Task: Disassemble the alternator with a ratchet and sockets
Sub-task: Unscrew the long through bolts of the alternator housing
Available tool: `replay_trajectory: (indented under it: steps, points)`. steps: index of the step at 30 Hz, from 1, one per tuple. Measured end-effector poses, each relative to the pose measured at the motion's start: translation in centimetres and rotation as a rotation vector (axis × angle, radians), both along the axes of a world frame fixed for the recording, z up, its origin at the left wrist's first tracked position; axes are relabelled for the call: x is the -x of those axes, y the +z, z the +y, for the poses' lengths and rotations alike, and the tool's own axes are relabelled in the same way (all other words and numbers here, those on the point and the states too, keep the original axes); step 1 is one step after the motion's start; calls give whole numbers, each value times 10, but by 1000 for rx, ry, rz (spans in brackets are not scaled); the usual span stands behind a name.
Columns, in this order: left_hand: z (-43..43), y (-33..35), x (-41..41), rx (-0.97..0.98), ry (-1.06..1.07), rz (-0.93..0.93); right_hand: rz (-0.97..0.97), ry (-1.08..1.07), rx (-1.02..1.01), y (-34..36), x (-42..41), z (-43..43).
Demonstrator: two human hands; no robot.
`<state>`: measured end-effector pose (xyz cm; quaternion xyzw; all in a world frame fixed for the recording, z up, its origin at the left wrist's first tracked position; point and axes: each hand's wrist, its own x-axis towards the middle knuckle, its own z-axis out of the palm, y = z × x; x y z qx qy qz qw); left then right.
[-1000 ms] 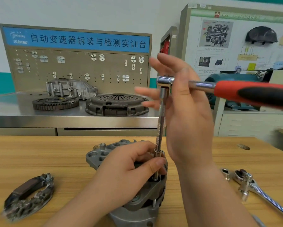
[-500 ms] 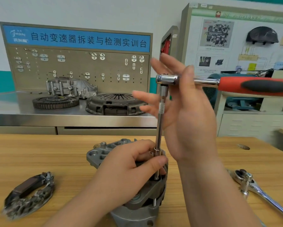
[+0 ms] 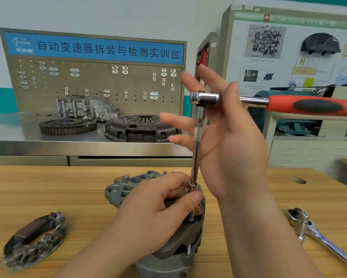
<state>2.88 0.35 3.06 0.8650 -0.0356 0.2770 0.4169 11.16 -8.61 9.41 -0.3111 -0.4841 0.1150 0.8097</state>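
Pinching the chrome socket extension (image 3: pixel 194 199) over the grey cast-aluminium alternator (image 3: pixel 168 255), your left hand (image 3: pixel 154 213) steadies; your right hand (image 3: pixel 224 141), fingers spread, spins the red-handled ratchet (image 3: pixel 273 103). A through-bolt is loosening; next, keep the extension upright.

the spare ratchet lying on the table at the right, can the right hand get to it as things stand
Probably yes. The spare ratchet lies in the open on the table beside the right forearm, nothing over it. But the right hand is up at the red-handled ratchet and must leave it.

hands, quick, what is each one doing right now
Left hand: closed on the alternator, thumb by the extension bar.
Right hand: open, fingers spread, ratchet resting by the thumb.
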Motion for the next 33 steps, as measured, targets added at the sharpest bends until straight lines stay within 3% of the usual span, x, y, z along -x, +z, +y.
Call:
replay_trajectory:
  steps: [2,4,6,9,11,12,16,18,21,26,28,30,33]
  points:
    - [-1,0,0,-48,0,3,89,255,21,2,-3,-3]
    - [0,1,0,-71,-2,14,79,284,39,2,-3,-3]
    - [2,0,-1,-30,-11,19,-25,79,43,0,-4,-2]
    - [4,-1,-2,19,-14,35,-253,-494,-34,-5,-3,1]
    - [4,-2,-3,13,-11,34,-333,-653,-69,-6,-4,1]
    - [4,-3,-3,12,-15,25,-299,-601,-58,-6,-3,1]
    - [4,-2,-2,-9,-63,-2,53,114,41,1,1,-1]
    - [5,-2,-3,-36,-69,3,143,316,92,3,-3,-2]
    - [6,-2,-3,-20,-73,4,110,256,89,1,-4,-2]
    - [6,-3,-6,14,-44,8,-338,-487,-84,-4,-2,0]
    - [5,-3,-4,-3,-42,13,-473,-617,-113,-6,-4,-1]
    - [5,-3,-2,-3,-49,17,-361,-498,-52,-4,-3,-3]
    - [4,-1,-1,-38,-63,31,-64,-86,49,1,-4,-5]
